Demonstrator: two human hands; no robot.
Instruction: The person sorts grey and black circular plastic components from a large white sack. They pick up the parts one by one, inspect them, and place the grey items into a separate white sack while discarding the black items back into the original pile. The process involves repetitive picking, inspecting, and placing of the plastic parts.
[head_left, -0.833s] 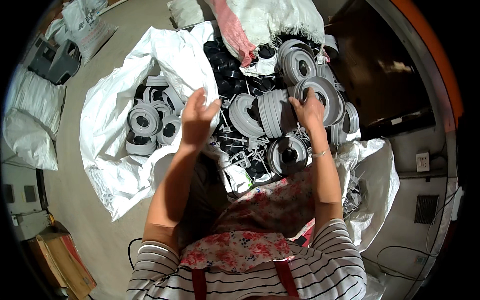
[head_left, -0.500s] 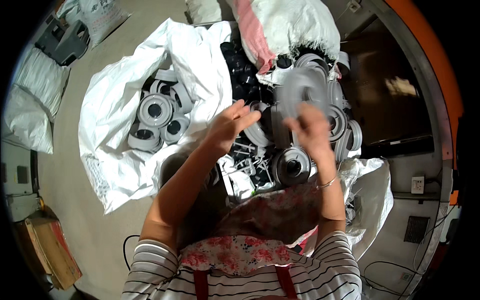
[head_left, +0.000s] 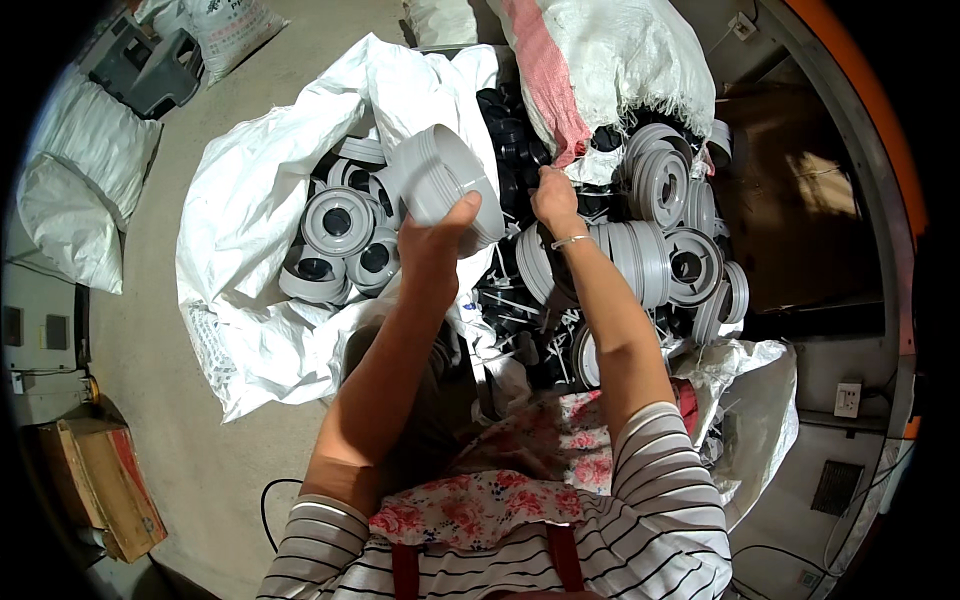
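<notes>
My left hand (head_left: 432, 245) is closed round a grey ribbed plastic ring (head_left: 436, 172), raised beside the mouth of an open white woven bag (head_left: 240, 165). Inside that bag lie several grey round parts with black centres (head_left: 338, 222). My right hand (head_left: 556, 200) reaches to the heap, its fingers bent together by the black plastic parts (head_left: 505, 135) and the lower edge of a pink-striped sack (head_left: 630, 60). What those fingers hold, if anything, is hidden. Below my right forearm lie grey ribbed rings (head_left: 640, 265) and thin grey sprue-like pieces.
Another white bag (head_left: 760, 420) stands open at the right. On the left are filled white sacks (head_left: 90, 150), a grey plastic step stool (head_left: 150, 75) and a cardboard box (head_left: 105, 490). A wall socket (head_left: 847, 400) and cables are at the right.
The grey ring that was blurred in my right hand over the heap is now in my left hand by the white bag. My right hand has moved left and farther away, to the black parts.
</notes>
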